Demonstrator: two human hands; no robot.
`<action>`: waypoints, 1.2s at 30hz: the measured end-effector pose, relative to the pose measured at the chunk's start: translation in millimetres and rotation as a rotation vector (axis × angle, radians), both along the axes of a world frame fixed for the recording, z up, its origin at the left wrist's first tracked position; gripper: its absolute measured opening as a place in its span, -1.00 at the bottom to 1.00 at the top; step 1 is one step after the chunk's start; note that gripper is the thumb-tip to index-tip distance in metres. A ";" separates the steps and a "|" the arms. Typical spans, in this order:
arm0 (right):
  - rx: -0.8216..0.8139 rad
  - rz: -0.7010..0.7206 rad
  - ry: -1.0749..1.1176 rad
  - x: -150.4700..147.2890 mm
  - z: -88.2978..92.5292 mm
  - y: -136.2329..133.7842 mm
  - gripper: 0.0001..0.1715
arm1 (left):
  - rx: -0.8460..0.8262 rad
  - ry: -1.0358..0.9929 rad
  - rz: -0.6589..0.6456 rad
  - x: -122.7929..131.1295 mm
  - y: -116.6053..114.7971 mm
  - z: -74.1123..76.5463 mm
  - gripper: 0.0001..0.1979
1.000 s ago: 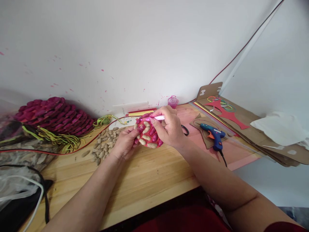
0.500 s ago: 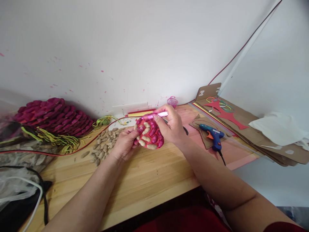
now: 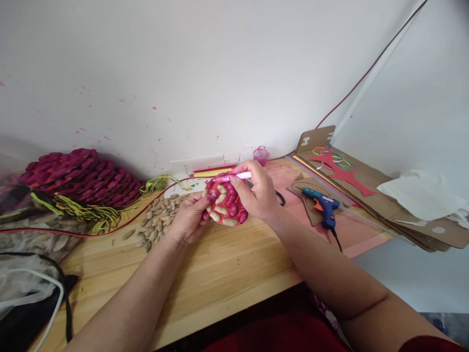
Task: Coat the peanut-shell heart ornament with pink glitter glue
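My left hand (image 3: 188, 217) grips the left edge of a round red disc (image 3: 226, 205) covered with peanut shells, some plain and some painted glittery pink. The disc is tilted up over the wooden table (image 3: 220, 274). My right hand (image 3: 258, 193) pinches a thin pink-and-white brush (image 3: 234, 177), its tip touching the top of the disc. Just left of my left hand lies a loose pile of plain peanuts (image 3: 157, 222).
A stack of finished magenta discs with yellow-green cords (image 3: 82, 178) lies at the back left. A small pink cup (image 3: 261, 155) stands by the wall. A blue glue gun (image 3: 322, 203), scissors (image 3: 280, 197), cardboard sheets (image 3: 366, 188) and white tissue (image 3: 421, 195) sit right.
The brush in my right hand has made small strokes along the top of the disc; both hands stay in nearly the same place.
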State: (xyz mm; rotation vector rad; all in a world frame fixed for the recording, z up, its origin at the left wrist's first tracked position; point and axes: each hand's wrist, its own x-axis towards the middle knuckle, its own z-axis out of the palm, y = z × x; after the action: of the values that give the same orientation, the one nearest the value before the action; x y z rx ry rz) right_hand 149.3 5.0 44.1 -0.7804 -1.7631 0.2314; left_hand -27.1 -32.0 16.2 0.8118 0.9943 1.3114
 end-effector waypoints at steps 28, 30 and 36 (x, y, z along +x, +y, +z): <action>-0.025 0.025 0.007 3.6 -0.4 6.4 -0.92 | 0.035 0.041 -0.024 -2.5 1.1 -3.3 -0.50; -0.026 0.020 -0.002 3.2 -0.9 6.5 -0.92 | 0.057 0.060 -0.029 -2.8 1.9 -4.5 -0.51; -0.050 0.004 -0.017 1.4 -2.2 5.5 -0.90 | 0.090 0.153 -0.030 -5.0 3.8 -6.9 -0.55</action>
State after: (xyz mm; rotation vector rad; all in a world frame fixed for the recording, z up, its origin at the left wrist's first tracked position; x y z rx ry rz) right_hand 150.6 10.4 41.8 -0.8172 -1.7804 0.2726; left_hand -32.1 -28.2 9.2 1.0036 1.0447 1.2902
